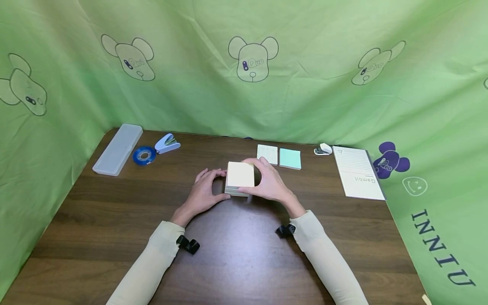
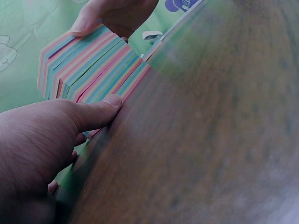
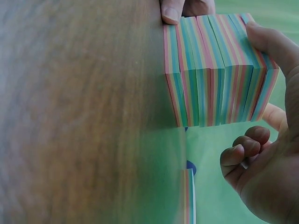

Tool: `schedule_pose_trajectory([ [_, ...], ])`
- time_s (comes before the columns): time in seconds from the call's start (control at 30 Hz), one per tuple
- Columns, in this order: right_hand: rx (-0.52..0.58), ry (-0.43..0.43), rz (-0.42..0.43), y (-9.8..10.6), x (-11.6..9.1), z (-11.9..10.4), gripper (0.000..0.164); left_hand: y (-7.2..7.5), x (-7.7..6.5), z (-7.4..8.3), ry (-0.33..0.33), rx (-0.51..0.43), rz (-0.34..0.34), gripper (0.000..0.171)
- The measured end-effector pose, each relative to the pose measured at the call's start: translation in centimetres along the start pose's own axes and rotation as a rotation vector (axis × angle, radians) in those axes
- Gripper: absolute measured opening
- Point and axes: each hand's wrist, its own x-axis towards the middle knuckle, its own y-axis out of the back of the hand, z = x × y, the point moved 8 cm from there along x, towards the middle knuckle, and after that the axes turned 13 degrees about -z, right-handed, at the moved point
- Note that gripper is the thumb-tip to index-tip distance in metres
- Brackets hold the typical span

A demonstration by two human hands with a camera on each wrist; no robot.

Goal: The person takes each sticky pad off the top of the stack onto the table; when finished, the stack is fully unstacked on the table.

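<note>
A tall block of sticky note pads [image 1: 240, 174] stands near the middle of the table, its top sheet cream. In the right wrist view the stacked pads [image 3: 215, 74] show pink, yellow, green and blue layers, with thin gaps between some of them. My left hand [image 1: 203, 190] holds the lower left of the stack, thumb at its near bottom corner and fingers behind. My right hand [image 1: 270, 183] grips the upper part from the right, thumb on the near side and index finger at the far side. Its other fingers curl free below, beside the stack.
Behind the stack lie a white note pad [image 1: 267, 153] and a mint note pad [image 1: 290, 158]. Further right are a small white stapler [image 1: 324, 148] and a notebook [image 1: 358, 173]. At the left lie a translucent case [image 1: 118, 149], a blue tape roll [image 1: 138, 157] and a light-blue stapler [image 1: 164, 144].
</note>
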Motion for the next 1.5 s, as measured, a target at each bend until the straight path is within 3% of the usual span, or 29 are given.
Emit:
schedule_pose_trajectory([
  [0.4, 0.053, 0.034, 0.004, 0.7, -0.2, 0.4, 0.082, 0.0, 0.0, 0.0, 0.005, -0.001, -0.004, 0.073],
  [0.9, 0.223, 0.087, 0.070, 3.6, -1.4, 1.2, 0.082, 0.0, 0.0, 0.0, 0.004, -0.008, -0.003, 0.070],
  [1.5, 0.266, 0.011, 0.093, 5.1, -3.8, 3.9, 0.081, -0.1, 0.0, -0.1, 0.009, -0.006, -0.005, 0.070],
])
